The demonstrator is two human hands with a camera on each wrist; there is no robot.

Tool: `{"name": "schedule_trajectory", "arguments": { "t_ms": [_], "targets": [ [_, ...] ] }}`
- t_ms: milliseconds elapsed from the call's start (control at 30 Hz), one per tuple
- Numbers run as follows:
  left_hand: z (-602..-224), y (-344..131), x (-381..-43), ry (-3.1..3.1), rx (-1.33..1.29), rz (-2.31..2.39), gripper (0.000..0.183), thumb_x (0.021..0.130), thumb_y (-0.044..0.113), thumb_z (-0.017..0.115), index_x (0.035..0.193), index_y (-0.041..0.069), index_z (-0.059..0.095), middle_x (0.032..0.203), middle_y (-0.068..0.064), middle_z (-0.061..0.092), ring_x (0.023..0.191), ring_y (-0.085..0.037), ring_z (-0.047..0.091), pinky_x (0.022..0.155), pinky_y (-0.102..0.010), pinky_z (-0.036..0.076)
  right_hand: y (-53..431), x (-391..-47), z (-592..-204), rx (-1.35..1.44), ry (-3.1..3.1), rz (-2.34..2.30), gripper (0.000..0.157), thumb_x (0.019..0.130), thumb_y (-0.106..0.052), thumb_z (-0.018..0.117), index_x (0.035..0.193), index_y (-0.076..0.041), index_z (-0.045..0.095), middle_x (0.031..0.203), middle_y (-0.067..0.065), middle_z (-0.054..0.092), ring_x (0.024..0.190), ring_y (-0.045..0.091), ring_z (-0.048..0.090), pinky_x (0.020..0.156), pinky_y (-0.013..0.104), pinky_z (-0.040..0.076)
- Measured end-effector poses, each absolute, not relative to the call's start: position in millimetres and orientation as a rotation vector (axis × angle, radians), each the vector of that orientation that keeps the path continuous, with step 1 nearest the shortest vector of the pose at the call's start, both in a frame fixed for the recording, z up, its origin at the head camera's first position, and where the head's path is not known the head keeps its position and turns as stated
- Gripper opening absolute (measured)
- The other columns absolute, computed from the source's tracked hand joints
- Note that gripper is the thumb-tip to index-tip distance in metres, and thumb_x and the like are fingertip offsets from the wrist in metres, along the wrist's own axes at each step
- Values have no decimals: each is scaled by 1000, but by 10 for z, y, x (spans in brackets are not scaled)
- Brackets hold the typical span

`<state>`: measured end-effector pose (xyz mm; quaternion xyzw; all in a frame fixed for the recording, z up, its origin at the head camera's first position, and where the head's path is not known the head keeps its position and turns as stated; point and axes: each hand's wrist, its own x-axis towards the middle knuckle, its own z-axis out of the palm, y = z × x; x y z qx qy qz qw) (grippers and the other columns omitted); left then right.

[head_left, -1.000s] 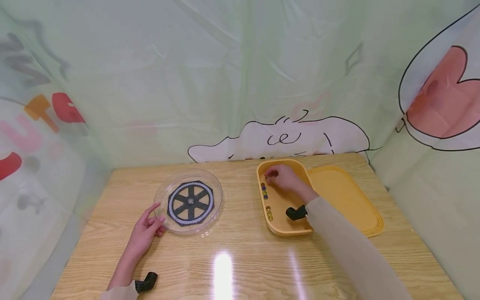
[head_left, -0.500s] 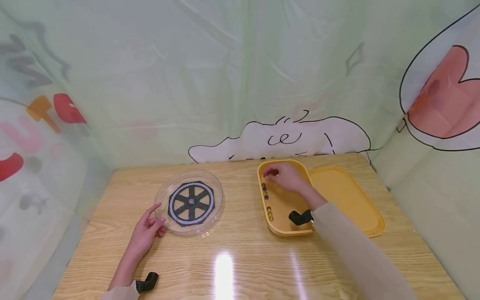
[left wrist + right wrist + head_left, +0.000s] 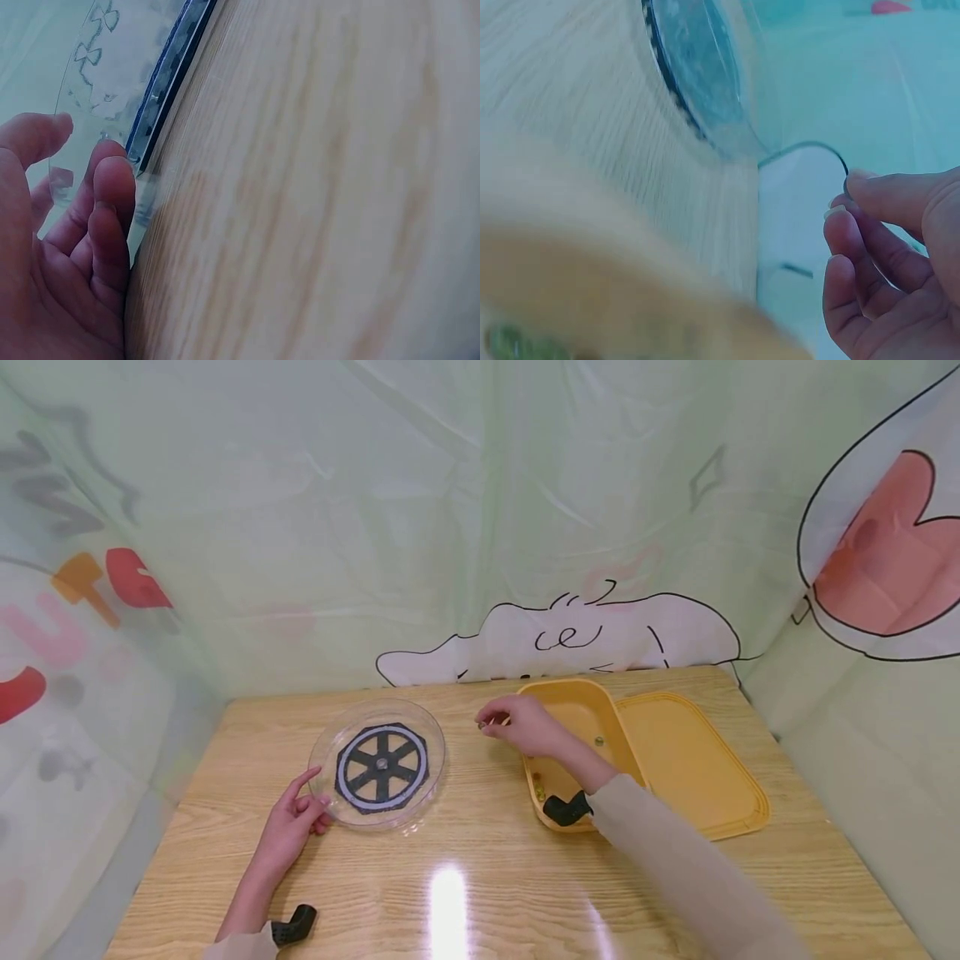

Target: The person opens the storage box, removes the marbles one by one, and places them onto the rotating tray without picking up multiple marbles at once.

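A round clear plastic dish (image 3: 431, 785) with a black spoked wheel shape (image 3: 382, 765) in it stands on the table's left half. My left hand (image 3: 288, 827) holds its near-left rim; in the left wrist view the clear wall passes between the fingers and thumb. My right hand (image 3: 525, 724) is over the left edge of the yellow tray (image 3: 630, 752), reaching past it toward the dish. Its thumb and index fingertip pinch a small marble (image 3: 482, 724), mostly hidden by the fingertips. Several marbles (image 3: 540, 792) lie along the tray's left wall, and a single marble (image 3: 599, 741) lies farther right.
A flat yellow lid (image 3: 690, 760) lies to the right of the tray, close against it. Behind the wooden table (image 3: 465, 877) hangs a pale printed curtain (image 3: 420, 527). Black wrist camera mounts (image 3: 294, 925) stick out from both sleeves.
My right hand has lifted out of the tray and moved left over its edge with a marble. One marble now shows in the tray's middle right. The left hand stays at the dish.
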<state>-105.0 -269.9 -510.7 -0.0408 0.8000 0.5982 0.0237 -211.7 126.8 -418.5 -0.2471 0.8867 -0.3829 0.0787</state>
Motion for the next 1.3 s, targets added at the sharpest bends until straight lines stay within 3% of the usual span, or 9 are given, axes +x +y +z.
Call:
{"name": "schedule_trajectory", "arguments": {
  "t_ms": [500,667,1300],
  "targets": [
    [-5126,-2710,-1069,2511,-142,1821,52,100,10,60,149,8,40,75,-8,64,61,-13,58,61,-25,52,520,-2189,-4252,-806,2491,-1269,18,93,-11,71,109,-3,73,97,1,69,90,16,58,81,27,49],
    [-5117,-2706,-1067,2513,-153,1806,52,101,11,60,149,9,40,77,-11,64,62,-14,59,61,-26,52,337,-2174,-4318,-768,2409,-1359,17,93,-10,71,108,-3,73,95,0,69,84,14,58,75,25,48],
    [-5136,-2707,-1062,2499,-138,1835,53,100,13,61,149,10,40,74,-8,64,60,-14,58,61,-25,52,200,-2121,-4447,-703,2322,-1460,14,92,-9,72,106,-5,73,95,0,70,84,13,58,74,25,48]
  ]
}}
